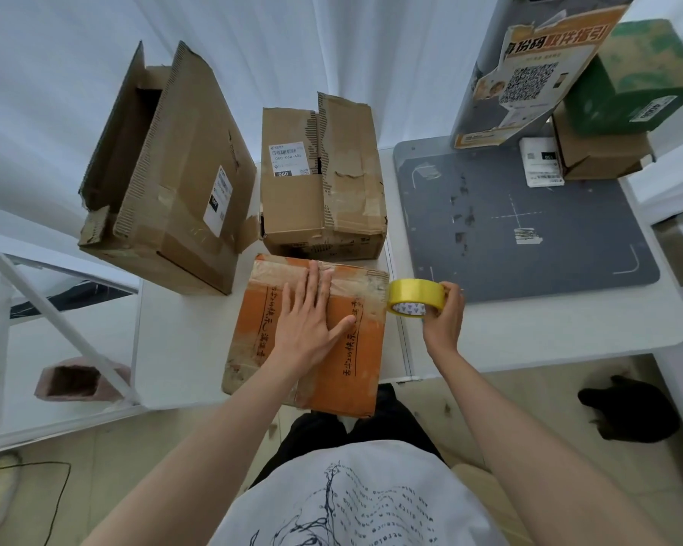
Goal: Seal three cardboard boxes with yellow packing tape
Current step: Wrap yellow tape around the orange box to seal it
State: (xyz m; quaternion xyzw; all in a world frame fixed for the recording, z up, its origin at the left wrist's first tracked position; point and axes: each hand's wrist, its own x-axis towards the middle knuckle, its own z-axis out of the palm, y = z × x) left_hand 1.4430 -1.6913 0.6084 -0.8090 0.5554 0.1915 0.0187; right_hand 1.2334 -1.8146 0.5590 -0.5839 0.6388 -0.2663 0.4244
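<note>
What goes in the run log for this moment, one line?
left hand flat on orange box | right hand holds tape roll at box edge | two brown boxes unsealed

Both bare forearms reached forward from the lower edge of the view.
The left hand (310, 321) lay palm down, fingers straight and slightly spread, thumb angled out to the right. The right hand (444, 317) was raised at the wrist, its fingers and thumb curled in a grip.

Bright, even daylight, soft faint shadows, strong wide-angle bending at edges, slight softness
</note>
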